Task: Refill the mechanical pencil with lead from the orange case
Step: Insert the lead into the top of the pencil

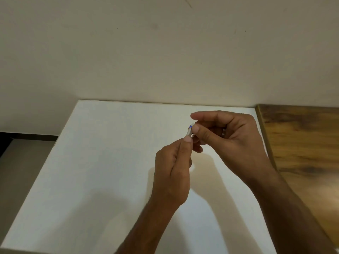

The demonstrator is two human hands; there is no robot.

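From the head camera I see both of my hands raised over a flat white table [113,162], smooth and matte with square edges, its far side butted against a plain cream wall [146,52] that carries a few faint scuffs. My left hand [172,173] is curled into a loose fist, thumb pressed against the forefinger, pinching the lower part of a slim cylindrical piece. My right hand [225,136] meets it from the right, thumb and bent fingers closed round the same piece, with the index finger stretched out above it; there is a dark ring [223,133] on one finger. What shows between the fingertips is a short silvery-white end with a narrow blue band, which I take to be the top of the mechanical pencil [190,131]; the rest of its barrel is hidden inside my hands, so I cannot tell its length or whether any part is detached. The pencil is held in the air above the far right part of the table. To the right, touching the table's edge, lies a brown wood-grain surface [302,143] with a glossy sheen. My hands' soft shadows fall on the white top.
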